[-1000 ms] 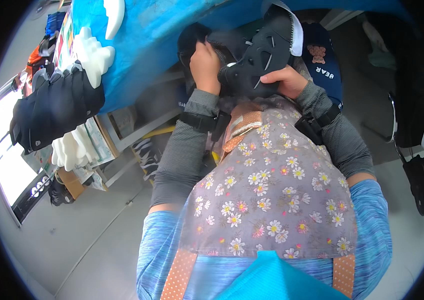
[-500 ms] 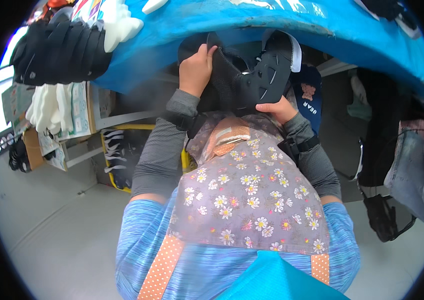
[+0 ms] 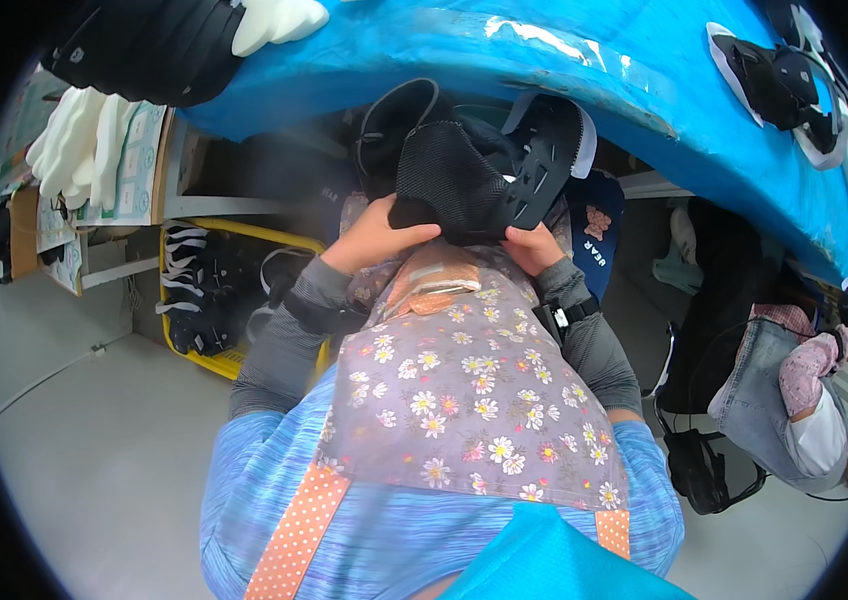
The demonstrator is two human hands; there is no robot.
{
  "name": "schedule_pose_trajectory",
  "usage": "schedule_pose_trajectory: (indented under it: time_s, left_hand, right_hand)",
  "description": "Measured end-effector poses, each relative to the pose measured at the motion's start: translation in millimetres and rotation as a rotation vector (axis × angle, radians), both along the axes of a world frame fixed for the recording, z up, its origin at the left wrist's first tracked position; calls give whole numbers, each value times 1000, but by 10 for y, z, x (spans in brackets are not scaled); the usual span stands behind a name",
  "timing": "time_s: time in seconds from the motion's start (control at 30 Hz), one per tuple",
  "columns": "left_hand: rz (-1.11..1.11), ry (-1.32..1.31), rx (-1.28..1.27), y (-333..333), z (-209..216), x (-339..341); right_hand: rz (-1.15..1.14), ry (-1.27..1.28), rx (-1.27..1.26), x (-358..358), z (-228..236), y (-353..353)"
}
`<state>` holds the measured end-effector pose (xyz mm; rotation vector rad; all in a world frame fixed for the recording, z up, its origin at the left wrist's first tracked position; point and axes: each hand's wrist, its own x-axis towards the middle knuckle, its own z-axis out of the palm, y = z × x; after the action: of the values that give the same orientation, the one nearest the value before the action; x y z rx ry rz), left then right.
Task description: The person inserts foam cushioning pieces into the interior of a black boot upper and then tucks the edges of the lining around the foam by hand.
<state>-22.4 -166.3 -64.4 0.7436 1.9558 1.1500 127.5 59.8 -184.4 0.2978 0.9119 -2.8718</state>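
Above my lap, both hands hold a black mesh piece (image 3: 451, 178) with curved side flaps; its exact kind does not show. A stiff-looking slotted panel and a white edge run along its right side, while a rounded flap rises at its left. My left hand (image 3: 382, 240) is closed on the near left edge, with the thumb lying across the mesh. At the near right edge, my right hand (image 3: 536, 249) grips with its thumb in front. The fingers of both hands are mostly hidden beneath the piece.
A blue-covered table (image 3: 424, 60) curves across the far side, bearing black pieces (image 3: 149, 50) and white shaped pads (image 3: 279, 22). At left stands a yellow-rimmed crate (image 3: 244, 232) with black, white-striped items. Another person (image 3: 779, 385) sits at right, near a black bag (image 3: 712, 468).
My left hand has come down from the left flap to the piece's near edge. The mesh middle now faces up more. My view has shifted, bringing the person at right further in.
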Motion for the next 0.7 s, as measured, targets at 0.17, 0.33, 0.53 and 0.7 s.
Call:
schedule_pose_trajectory:
  time_s: [0.17, 0.33, 0.53, 0.7]
  left_hand:
    - [103, 428, 13, 139, 264, 192]
    - [32, 902, 21, 529, 656, 98]
    - [70, 1047, -66, 1029, 466, -250]
    - [-66, 1228, -226, 1213, 321, -393]
  right_hand:
    - [92, -17, -127, -97, 7, -108]
    - [-42, 74, -147, -31, 402, -59]
    - [-181, 94, -75, 17, 440, 29]
    - [-175, 110, -137, -18, 350, 6]
